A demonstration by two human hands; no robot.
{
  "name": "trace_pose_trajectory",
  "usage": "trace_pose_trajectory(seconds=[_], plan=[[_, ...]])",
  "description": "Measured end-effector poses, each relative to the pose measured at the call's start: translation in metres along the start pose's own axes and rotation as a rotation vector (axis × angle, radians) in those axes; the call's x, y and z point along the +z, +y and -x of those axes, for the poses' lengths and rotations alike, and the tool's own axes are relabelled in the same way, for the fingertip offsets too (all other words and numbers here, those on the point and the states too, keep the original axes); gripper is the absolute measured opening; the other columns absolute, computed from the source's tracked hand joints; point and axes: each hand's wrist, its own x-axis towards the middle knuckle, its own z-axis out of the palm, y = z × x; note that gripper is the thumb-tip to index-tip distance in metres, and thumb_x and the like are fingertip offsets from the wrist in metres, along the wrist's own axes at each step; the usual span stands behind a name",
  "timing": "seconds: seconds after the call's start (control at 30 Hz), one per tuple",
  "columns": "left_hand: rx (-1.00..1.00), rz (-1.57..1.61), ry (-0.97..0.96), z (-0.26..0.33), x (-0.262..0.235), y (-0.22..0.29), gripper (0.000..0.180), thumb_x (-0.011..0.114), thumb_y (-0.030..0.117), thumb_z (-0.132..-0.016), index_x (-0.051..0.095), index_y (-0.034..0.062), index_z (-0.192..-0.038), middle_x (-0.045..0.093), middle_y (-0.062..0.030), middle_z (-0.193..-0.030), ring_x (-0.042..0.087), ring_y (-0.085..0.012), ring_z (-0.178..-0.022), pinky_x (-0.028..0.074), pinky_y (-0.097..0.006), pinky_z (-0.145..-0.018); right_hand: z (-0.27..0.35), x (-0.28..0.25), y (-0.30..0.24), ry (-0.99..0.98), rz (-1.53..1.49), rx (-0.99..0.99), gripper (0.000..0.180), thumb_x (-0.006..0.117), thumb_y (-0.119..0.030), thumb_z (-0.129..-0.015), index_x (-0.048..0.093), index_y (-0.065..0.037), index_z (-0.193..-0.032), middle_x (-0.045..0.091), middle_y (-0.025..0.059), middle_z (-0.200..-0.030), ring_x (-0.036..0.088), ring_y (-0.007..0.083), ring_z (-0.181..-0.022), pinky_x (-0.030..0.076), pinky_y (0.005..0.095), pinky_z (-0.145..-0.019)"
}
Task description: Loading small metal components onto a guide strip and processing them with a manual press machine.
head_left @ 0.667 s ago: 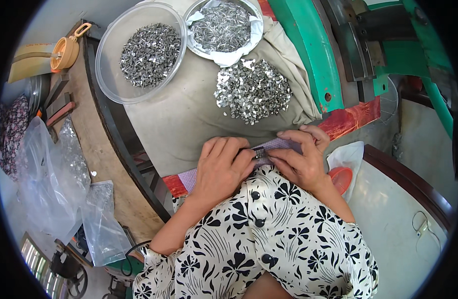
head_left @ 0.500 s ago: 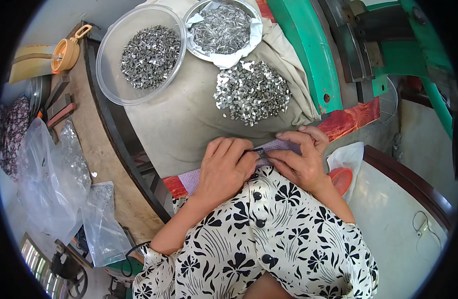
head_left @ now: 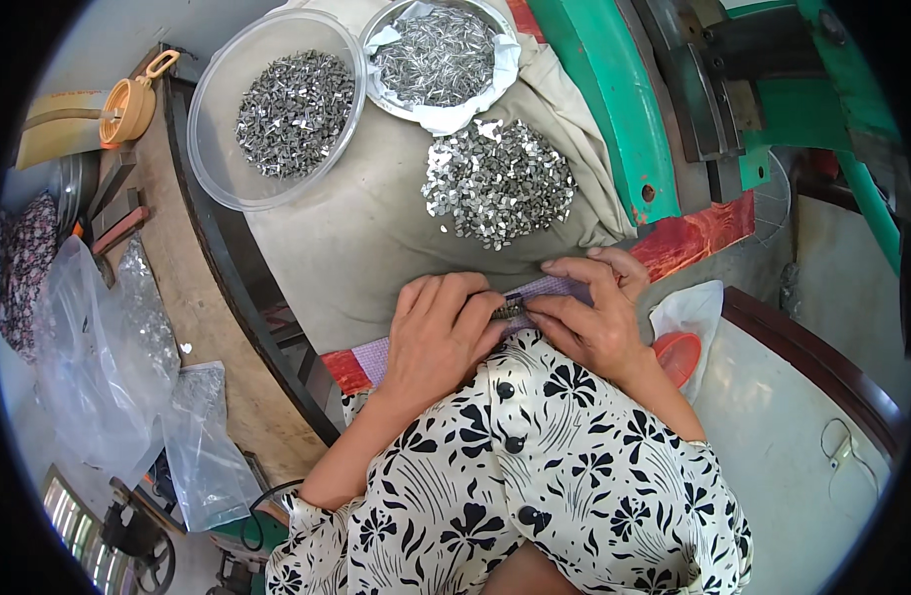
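Note:
At the near edge of the cloth, a small dark ridged metal piece [head_left: 509, 306] lies between my hands, over a purple checked cloth [head_left: 374, 359]. My left hand [head_left: 438, 325] is closed, its thumb and forefinger gripping the left end of the piece. The thumb and forefinger of my right hand [head_left: 596, 315] are pressed together at the right end, while its other fingers arch up and away. Whatever detail lies under the fingertips is hidden. Just beyond my hands is a loose pile of small shiny metal bits [head_left: 499, 184].
A clear round tub [head_left: 206, 149] of grey metal bits stands far left, beside a lined metal bowl [head_left: 510, 69] of thin silvery pieces. Green machinery [head_left: 614, 109] rises at the right. Plastic bags [head_left: 99, 367] hang by the wooden bench [head_left: 193, 288]. A red dish [head_left: 680, 359] sits right.
My left fingers have shifted slightly left, and more of the dark metal piece's ridged face shows. The right hand has barely moved.

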Motion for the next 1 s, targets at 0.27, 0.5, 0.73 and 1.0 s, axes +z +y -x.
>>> trace_pose_trajectory(seconds=[0.27,0.5,0.73,1.0], plan=[[0.004,0.0,-0.005,0.0,0.001,-0.001,0.031,0.08,0.016,-0.072,0.066,0.0093,-0.099,0.061,-0.0044,-0.102,0.059,-0.0264,-0.094,0.042,-0.039,-0.085,-0.004,0.004,-0.003,-0.027,0.07,-0.086,0.014,0.077,-0.021,-0.072,0.072,-0.018,-0.084,0.063,-0.0054,-0.12,0.045,0.0247,-0.117,0.034,0.0383,-0.093],[0.063,-0.013,0.012,-0.004,0.009,-0.002,0.024,0.078,0.013,-0.072,0.068,0.0099,-0.093,0.061,-0.0025,-0.099,0.059,-0.0237,-0.092,0.043,-0.038,-0.084,-0.006,-0.003,-0.005,-0.03,0.148,-0.108,0.008,0.072,-0.024,-0.075,0.073,-0.019,-0.082,0.064,-0.0071,-0.118,0.045,0.0237,-0.117,0.033,0.038,-0.092],[0.019,-0.002,0.04,-0.002,0.006,0.001,0.028,0.078,0.012,-0.072,0.066,0.0093,-0.097,0.062,-0.0047,-0.101,0.06,-0.0255,-0.092,0.043,-0.038,-0.084,0.002,-0.007,0.0,-0.02,0.071,0.032,0.021,0.081,-0.024,-0.067,0.077,-0.023,-0.088,0.065,-0.0056,-0.115,0.047,0.026,-0.115,0.03,0.0399,-0.095],[-0.03,-0.012,0.041,0.016,-0.009,-0.008,0.031,0.078,0.017,-0.073,0.066,0.0087,-0.101,0.06,-0.0059,-0.107,0.059,-0.0262,-0.095,0.043,-0.039,-0.086,-0.004,-0.001,-0.007,-0.005,0.021,0.008,0.024,0.081,-0.023,-0.067,0.077,-0.024,-0.09,0.065,-0.0048,-0.115,0.048,0.026,-0.114,0.031,0.0396,-0.095]])
